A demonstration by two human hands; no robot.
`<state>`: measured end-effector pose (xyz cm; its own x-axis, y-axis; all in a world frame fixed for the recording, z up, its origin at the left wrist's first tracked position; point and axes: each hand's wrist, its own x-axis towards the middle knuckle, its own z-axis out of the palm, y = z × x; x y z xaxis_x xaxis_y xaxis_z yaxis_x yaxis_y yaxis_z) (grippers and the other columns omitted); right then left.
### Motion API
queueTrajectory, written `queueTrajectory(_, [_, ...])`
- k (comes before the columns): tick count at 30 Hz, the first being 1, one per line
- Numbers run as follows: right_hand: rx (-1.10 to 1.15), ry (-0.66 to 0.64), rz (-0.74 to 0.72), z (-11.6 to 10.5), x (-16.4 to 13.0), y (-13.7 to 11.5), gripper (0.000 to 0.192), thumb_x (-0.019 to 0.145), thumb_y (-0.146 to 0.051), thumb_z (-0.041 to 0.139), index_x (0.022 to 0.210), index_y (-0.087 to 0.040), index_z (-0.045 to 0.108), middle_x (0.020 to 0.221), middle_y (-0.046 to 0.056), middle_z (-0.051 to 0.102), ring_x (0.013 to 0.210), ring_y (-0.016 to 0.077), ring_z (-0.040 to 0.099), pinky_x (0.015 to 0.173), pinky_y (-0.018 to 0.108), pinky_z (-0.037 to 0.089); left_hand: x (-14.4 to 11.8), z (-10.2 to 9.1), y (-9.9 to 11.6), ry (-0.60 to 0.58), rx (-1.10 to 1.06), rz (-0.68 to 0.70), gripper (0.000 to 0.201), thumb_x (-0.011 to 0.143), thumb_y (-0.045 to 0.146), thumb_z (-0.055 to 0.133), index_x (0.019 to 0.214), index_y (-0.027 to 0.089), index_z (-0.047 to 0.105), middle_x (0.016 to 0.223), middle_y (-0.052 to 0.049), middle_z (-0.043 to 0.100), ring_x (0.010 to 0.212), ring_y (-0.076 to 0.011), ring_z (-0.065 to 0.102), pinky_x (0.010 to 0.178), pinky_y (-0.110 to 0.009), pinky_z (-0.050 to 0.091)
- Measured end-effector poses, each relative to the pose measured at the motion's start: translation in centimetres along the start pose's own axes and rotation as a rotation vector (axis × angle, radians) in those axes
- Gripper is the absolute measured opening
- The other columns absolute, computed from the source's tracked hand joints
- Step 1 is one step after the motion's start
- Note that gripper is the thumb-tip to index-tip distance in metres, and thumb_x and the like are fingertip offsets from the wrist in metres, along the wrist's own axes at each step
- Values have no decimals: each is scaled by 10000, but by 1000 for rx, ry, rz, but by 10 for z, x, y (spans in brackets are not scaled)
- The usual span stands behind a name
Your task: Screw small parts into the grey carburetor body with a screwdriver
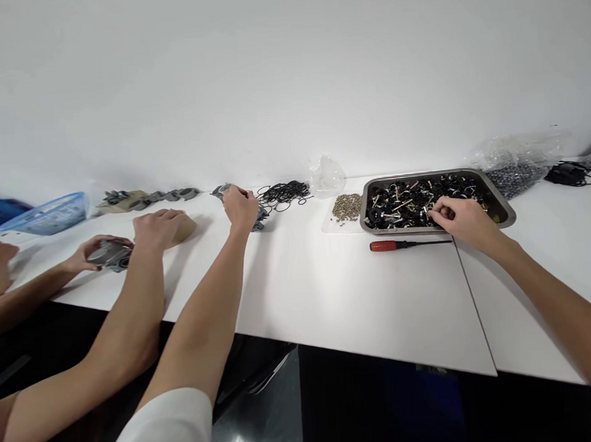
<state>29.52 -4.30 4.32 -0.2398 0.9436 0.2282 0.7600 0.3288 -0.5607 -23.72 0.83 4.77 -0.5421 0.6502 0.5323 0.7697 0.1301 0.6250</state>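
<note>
My left hand (pixel 241 207) reaches far over the white table and closes on a grey plastic part (pixel 261 218) next to a heap of black rubber rings (pixel 284 194). My right hand (pixel 459 219) rests on the front rim of a metal tray (pixel 506 212). Its fingertips are pinched together among the tray's small black and metal parts (pixel 407 204). What exactly they pinch is too small to tell. A red-handled screwdriver (pixel 402 244) lies on the table just in front of the tray, left of my right hand.
A pile of small brass pieces (pixel 347 206) lies left of the tray, with a clear bag (pixel 325 175) behind it. A co-worker's hand (pixel 158 229) and a second hand holding a grey part (pixel 108 254) work at the left. A blue basket (pixel 45 215) and bagged dark parts (pixel 515 164) stand by the wall.
</note>
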Motion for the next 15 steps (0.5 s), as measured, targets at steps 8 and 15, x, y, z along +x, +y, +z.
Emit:
queueTrajectory(8, [-7, 6, -11, 2, 0, 3, 254, 923, -402, 596, 748, -220, 576, 645, -2, 575, 596, 150, 485, 612, 306, 343, -24, -10, -2, 162, 9, -44, 139, 872, 197, 563, 804, 225, 445, 1029, -138, 613, 1149, -332, 620, 1116, -551, 478])
queueTrajectory(15, [-14, 9, -7, 0, 0, 2, 254, 915, -409, 591, 748, -219, 577, 653, 7, 588, 608, 159, 501, 627, 312, 356, -62, -8, -4, 199, -114, 90, 90, 878, 205, 564, 844, 204, 481, 1038, -118, 585, 1075, -270, 620, 1017, -419, 515])
